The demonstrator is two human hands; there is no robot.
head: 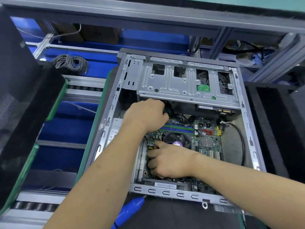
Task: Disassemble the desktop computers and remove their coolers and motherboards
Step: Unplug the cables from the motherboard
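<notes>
Left hand [146, 115] is curling round a black connector [165, 108] just above the motherboard [208, 144]; right hand [168, 162] is pinching at the board's left edge, contents hidden. Board is lying flat in the case [247, 129], beneath both hands. Judging it stiff but fragile: lift by bare edges.

Motherboard [194, 142] in open case [247, 129]; drive cage [181, 81] behind it; cooler fan [177, 140] on board; screwdriver [130, 210] before case.

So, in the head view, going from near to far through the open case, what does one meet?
Blue screwdriver → case rim → right hand → cooler fan → RAM slots → left hand → drive cage.
</notes>
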